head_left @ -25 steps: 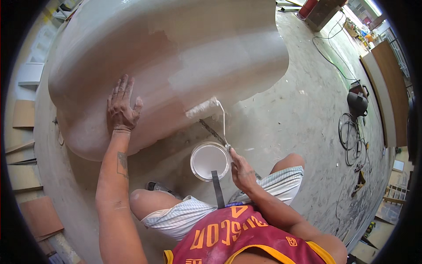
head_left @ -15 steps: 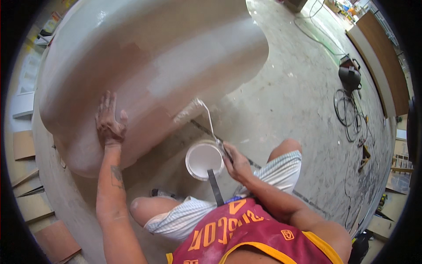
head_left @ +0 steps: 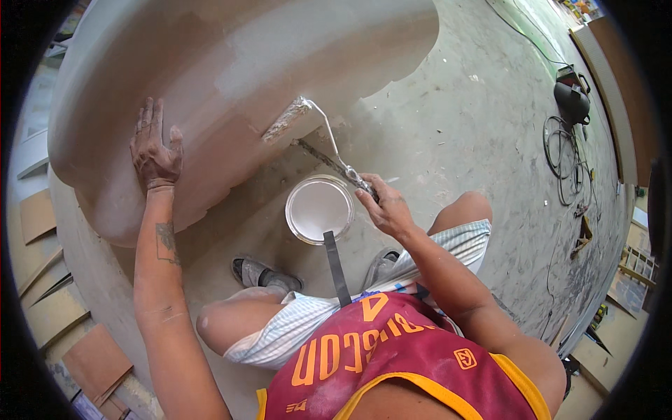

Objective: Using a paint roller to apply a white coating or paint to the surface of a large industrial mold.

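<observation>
A large curved form (head_left: 210, 133), smooth and coated in pinkish brown and grey, fills the upper left. My left hand (head_left: 155, 148) lies flat on its side, fingers stretched out and dusty. In my right hand (head_left: 386, 208) is the dark handle of a paint roller (head_left: 288, 120), closed in my fingers. The roller's bent wire frame reaches up and left, and its whitish, wet-looking sleeve is at the form's lower edge. Below the roller stands a round bucket (head_left: 320, 210) holding pale, whitish liquid. It sits on the floor between my feet.
A black welding mask (head_left: 572, 102) and coiled cables (head_left: 558, 150) lie on the concrete floor (head_left: 462, 140) at the right. Behind them stands a long brown board (head_left: 625, 91). Flat panels (head_left: 98, 365) lie along the left. A dark strap (head_left: 337, 269) hangs before my shirt.
The roller and my right hand sit higher in the picture, with more of the sleeve showing. My left hand remains flat on the form. The whole view has shifted somewhat.
</observation>
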The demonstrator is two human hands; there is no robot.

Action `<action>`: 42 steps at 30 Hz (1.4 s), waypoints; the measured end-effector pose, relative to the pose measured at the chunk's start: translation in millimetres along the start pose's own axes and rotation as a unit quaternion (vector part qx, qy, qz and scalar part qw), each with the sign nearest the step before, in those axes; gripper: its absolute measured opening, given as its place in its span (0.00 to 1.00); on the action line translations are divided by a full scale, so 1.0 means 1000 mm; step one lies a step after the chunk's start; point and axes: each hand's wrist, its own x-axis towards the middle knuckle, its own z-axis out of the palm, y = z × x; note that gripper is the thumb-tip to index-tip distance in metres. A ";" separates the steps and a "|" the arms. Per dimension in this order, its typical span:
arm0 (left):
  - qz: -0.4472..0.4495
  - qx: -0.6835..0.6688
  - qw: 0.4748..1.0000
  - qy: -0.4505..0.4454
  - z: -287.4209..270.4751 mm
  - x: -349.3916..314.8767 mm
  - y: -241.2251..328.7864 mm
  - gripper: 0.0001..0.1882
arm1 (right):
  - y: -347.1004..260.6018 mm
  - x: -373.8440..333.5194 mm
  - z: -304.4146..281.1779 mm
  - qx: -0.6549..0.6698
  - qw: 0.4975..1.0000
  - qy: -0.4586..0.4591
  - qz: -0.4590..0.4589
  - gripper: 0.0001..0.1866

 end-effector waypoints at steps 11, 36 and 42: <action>0.004 -0.004 1.000 0.027 -0.007 0.003 0.007 0.33 | 0.033 0.013 0.029 0.075 0.995 0.013 0.068 0.19; -0.036 -0.142 0.988 0.039 -0.034 -0.004 0.007 0.29 | -0.189 0.126 0.027 0.064 0.980 0.113 -0.154 0.19; -0.004 -0.163 0.987 -0.009 -0.041 -0.019 -0.009 0.29 | -0.234 0.114 -0.001 0.095 0.989 0.077 -0.079 0.22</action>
